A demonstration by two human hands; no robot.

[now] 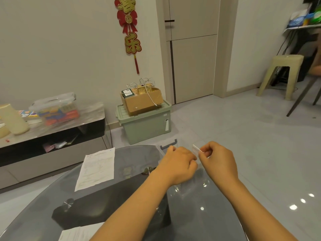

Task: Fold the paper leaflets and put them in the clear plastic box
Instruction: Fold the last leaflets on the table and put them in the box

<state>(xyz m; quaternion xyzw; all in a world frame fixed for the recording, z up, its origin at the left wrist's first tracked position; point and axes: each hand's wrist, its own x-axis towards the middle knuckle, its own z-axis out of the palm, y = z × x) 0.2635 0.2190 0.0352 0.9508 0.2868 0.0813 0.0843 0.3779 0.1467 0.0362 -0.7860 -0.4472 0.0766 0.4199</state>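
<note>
Just right of the frame's centre, above the far edge of the round dark glass bench [121,197], both hands meet over the clear plastic box [167,145], whose see-through walls and grey latch show only faintly behind the knuckles. The right hand [219,161] pinches a small folded white paper leaflet [197,148] between thumb and curled fingers; a narrow white edge sticks out toward the upper left, so its long axis appears to run diagonally up and away from that hand. The left hand [179,162] is curled too, its fingertips close against the same leaflet, though whether they actually grip it I cannot tell, as the knuckles hide the contact.

Directly beneath and just beyond the fingers lies the box's open top, so my guess is the leaflet only needs lowering and releasing, and the right hand has the clearer hold for that.

At centre left, 1 flat unfolded printed white paper sheet [96,170] waits on the bench, well apart from both hands and nearer the left one. Along the bottom edge, another white sheet [78,233] shows partly.
</note>
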